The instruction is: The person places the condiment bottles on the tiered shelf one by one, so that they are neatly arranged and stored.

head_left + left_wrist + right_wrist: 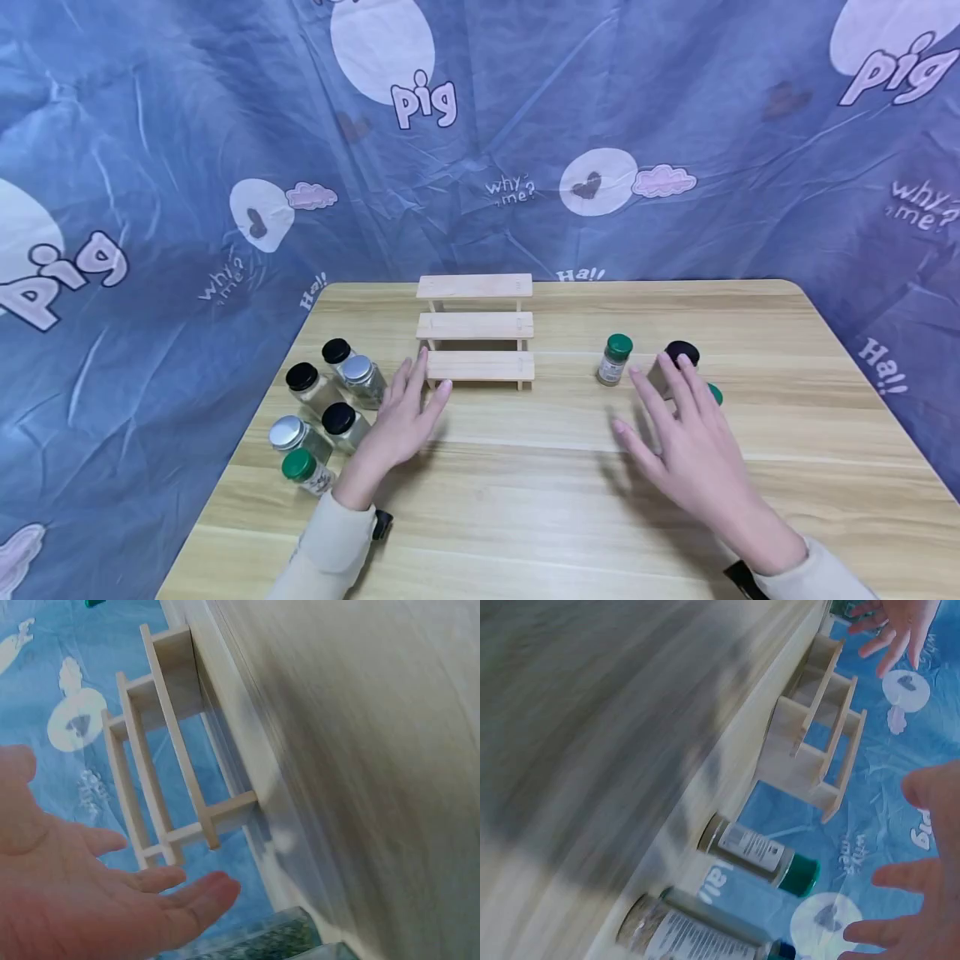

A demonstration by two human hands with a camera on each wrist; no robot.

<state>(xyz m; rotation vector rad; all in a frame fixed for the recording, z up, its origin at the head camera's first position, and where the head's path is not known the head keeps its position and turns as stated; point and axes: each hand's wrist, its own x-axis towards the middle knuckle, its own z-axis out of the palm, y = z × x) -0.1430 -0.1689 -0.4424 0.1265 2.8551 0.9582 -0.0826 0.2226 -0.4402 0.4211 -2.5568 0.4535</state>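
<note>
From the head view, we see the left hand (401, 421), fingers apart, over the tabletop (510, 508) between clustered jars (321, 393) and a three-tier wooden rack (476, 325); the right hand (697, 454), fingers spread, hovers near a green-capped jar (614, 364). From the left wrist, we see the rack beyond empty fingers. From the right, we spot the green-capped jar between the rack and more jars (697, 934).

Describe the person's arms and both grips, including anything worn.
The left grip and right grip are ungloved. The left sleeve and right sleeve are both long and off-white. A small black piece shows at each cuff; too little is visible to identify it.
</note>
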